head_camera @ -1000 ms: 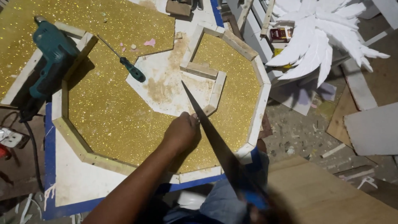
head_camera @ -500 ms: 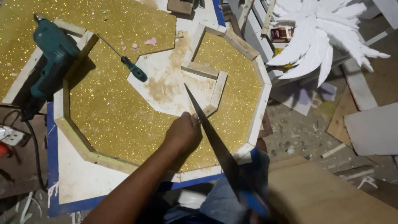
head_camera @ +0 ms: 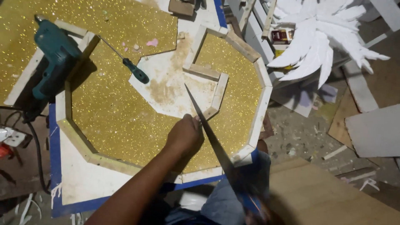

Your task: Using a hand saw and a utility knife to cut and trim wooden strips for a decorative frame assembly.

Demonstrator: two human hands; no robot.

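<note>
While blurred, saw (head_camera: 208, 125) beside left hand (head_camera: 185, 135).

I see a sparkling gold glitter sheet (head_camera: 121, 121), grainy to the eye, edged with a frame of raw, pale wood strips (head_camera: 260, 112). The saw blade (head_camera: 204, 121) looks like dull grey metal. The drill (head_camera: 52, 54) has a matt teal plastic body. The white wings (head_camera: 321, 37) look like matt foam.
</note>
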